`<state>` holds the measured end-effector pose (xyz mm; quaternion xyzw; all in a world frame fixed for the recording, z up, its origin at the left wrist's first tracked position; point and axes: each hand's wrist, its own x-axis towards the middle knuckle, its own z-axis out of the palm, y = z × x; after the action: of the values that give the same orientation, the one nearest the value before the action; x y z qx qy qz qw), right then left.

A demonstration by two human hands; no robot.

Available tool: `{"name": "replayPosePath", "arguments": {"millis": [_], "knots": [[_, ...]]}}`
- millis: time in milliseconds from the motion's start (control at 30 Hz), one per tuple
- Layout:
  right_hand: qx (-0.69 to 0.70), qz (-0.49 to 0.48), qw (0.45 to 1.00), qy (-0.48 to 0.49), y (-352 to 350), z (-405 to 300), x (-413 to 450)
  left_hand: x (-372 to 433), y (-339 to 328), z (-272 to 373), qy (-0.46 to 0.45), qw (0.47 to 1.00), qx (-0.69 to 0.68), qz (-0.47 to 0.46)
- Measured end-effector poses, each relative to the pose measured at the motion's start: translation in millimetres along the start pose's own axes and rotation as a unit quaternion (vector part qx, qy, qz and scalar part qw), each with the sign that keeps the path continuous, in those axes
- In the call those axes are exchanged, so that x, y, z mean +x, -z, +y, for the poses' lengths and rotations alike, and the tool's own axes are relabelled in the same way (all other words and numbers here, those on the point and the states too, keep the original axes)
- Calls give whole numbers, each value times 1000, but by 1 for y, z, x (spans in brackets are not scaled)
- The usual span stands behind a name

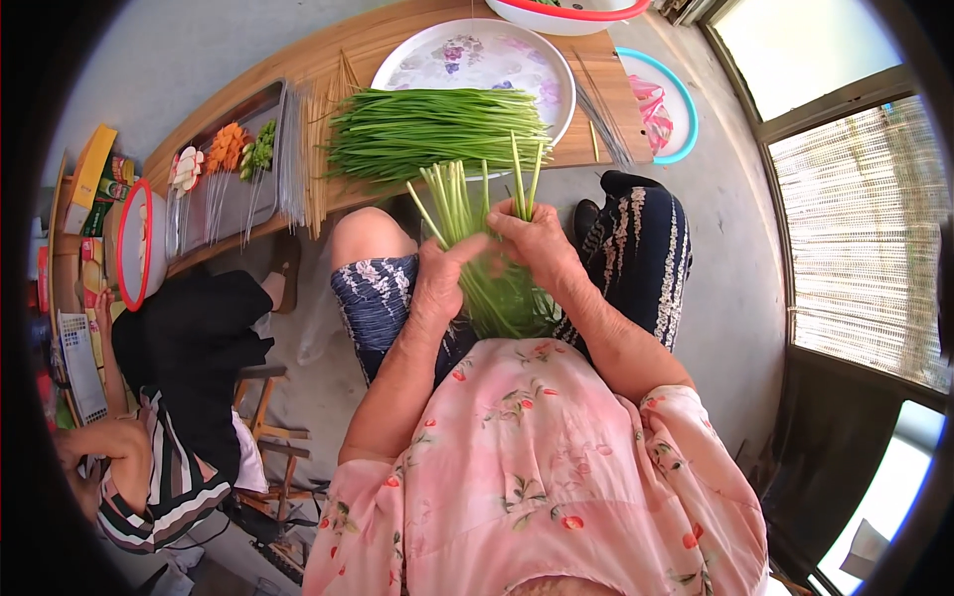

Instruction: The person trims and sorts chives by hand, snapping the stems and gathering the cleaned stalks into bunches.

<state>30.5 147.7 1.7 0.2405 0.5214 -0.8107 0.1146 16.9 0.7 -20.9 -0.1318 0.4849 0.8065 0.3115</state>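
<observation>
My left hand [443,272] is closed around a loose bunch of garlic chives [455,205], pale stem ends pointing away from me and green leaves drooping over my lap. My right hand [533,235] pinches a few separate stalks [519,175] between thumb and fingers, close beside the bunch. Some leaf tips between my forearms are blurred. Beyond my hands, a thick pile of garlic chives [440,138] lies across the wooden table and the near part of a round floral tray [425,56].
Metal skewers [293,153] and bamboo skewers [316,179] lie left of the pile; more metal skewers [605,123] lie right. A steel tray [223,223] holds skewered vegetables. A red-rimmed basket [134,246] stands at the left, near a seated person [186,335]. A blue-rimmed basin [693,112] sits beyond the table's right end.
</observation>
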Motion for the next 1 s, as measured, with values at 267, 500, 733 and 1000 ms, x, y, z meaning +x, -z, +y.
{"name": "replayPosePath", "arguments": {"millis": [267,500,733,1000], "knots": [[8,-35,999,-22,11,9,7,1,0,-1,-3,999,41,-7],[25,52,998,28,35,0,16,3,8,4,-49,997,-3,65],[85,70,991,70,70,-6,30,15,36,8,-112,988,59,89],[74,-8,994,78,82,0,34,24,39,7,-123,981,132,66]]}}
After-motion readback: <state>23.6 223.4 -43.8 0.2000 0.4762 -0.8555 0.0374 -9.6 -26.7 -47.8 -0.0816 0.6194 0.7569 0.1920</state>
